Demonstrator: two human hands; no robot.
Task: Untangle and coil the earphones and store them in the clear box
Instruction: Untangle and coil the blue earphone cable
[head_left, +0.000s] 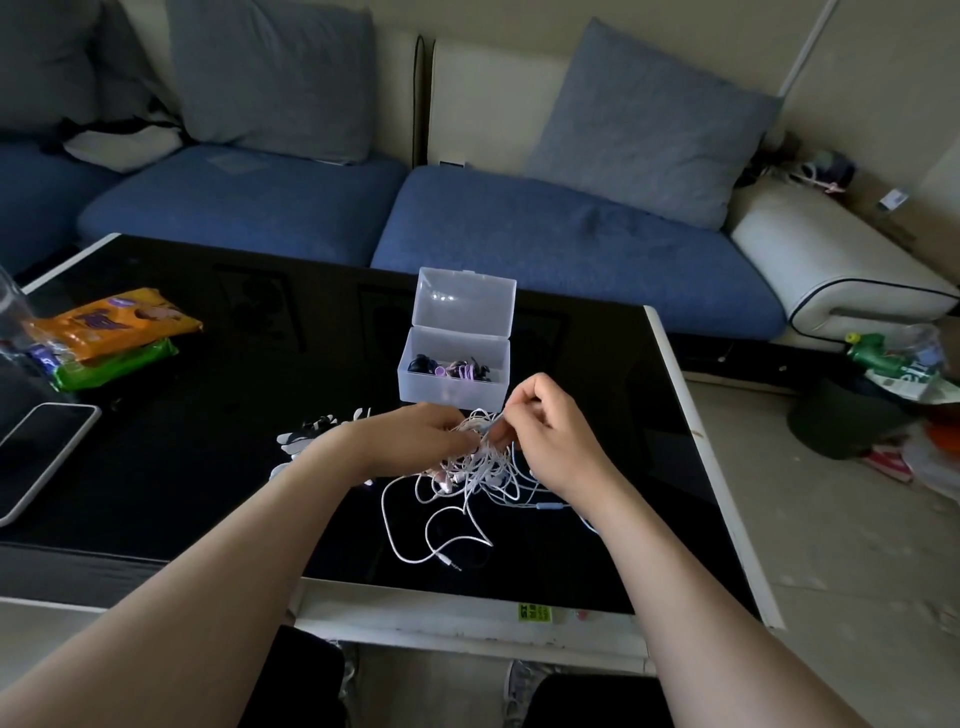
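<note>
A tangle of white earphone cables (467, 483) lies on the black glass table (208, 467), its jack plug near the front edge. My left hand (415, 439) grips the top of the tangle from the left. My right hand (545, 431) pinches a strand at the same knot from the right, fingers curled. Just behind the hands stands the clear box (453, 387) with its lid open upright. Dark and pink coiled earphones lie inside it. The knot itself is partly hidden by my fingers.
Orange and green snack packets (111, 338) lie at the table's left. A phone (41, 457) rests on a laptop at the left edge. Small white-and-dark items (306, 436) sit left of the tangle. A blue sofa stands behind; clutter covers the floor at right.
</note>
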